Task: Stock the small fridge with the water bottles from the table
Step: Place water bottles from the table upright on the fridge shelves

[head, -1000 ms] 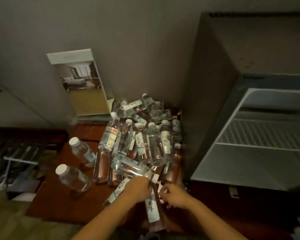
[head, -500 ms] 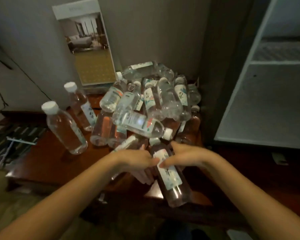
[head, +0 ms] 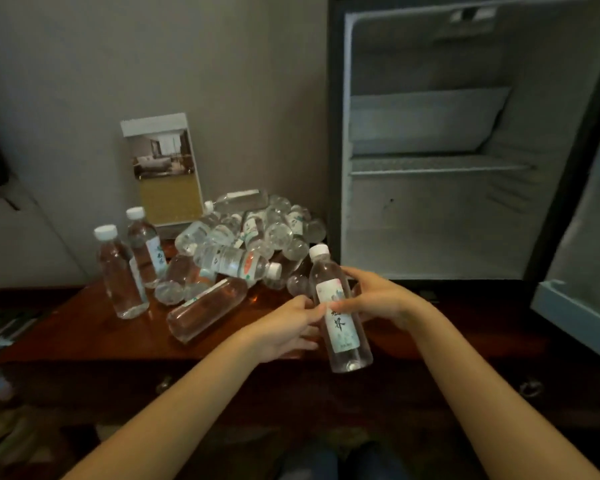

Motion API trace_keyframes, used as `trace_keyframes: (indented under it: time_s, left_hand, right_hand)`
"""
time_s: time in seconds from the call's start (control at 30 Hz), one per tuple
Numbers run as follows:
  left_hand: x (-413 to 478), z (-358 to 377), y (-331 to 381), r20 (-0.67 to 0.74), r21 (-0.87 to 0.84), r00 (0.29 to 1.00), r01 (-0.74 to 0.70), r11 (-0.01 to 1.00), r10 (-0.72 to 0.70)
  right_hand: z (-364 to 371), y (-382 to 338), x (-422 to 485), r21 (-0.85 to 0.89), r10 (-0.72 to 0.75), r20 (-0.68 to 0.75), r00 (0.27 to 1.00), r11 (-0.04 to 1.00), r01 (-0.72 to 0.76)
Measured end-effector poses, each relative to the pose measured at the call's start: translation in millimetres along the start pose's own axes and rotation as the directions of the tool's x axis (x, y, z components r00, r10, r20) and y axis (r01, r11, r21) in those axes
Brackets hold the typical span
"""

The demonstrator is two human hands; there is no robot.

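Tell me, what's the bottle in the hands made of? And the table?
The held bottle looks like clear plastic, see-through with a white cap and paper-like label. The table seems glossy varnished wood: reddish-brown and reflecting the bottles.

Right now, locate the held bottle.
Head view, centre: the held bottle sits nearly upright between left hand and right hand, right of the bottle pile, before the open fridge.
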State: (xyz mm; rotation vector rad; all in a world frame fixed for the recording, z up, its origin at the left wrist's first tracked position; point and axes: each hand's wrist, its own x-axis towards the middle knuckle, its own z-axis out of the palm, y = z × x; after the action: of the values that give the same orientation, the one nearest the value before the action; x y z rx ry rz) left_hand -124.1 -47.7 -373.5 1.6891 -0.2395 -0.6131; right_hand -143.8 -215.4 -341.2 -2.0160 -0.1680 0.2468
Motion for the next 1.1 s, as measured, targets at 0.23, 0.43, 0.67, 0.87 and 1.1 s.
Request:
trace_keyframes:
  time_s: [0.23,0.43,0.67,0.87,1.1]
  left_hand:
    - [33.5,44.4,60.1,0.002,0.019,0.958,-0.286,0.958,0.286]
    - [62.1,75.7,107.0,-0.061,0.005,0.893,-0.447,0.894,0.447]
    - [99.0,93.5,177.5,-0.083,0.048,0.745,-0.661,0.749,0.662]
    - [140.7,110.9,227.6,-0.037,-0.062,0.722,-0.692,0.719,0.691]
    - [196.1,134.0,256.8,-0.04,0.036,0.732,-0.679,0.733,0.68]
  right_hand:
    - [-70.4,2.2,-23.7,0.1,-0.175,-0.284,0.943,0.972,0.211]
    - [-114.3,-1.0,-13.5,0.198,-0.18,-0.558,0.81,0.919,0.341]
    - [-169.6,-40.8,-4.6,0.028,-0.363,-0.703,0.611,0.845,0.534]
    - [-219.1,-63.7,14.4,-0.11,-0.416,-0.718,0.558,0.859,0.499]
    - [-255.6,-52.7,35.5,0.007,-0.262,-0.804,0.534,0.894,0.448]
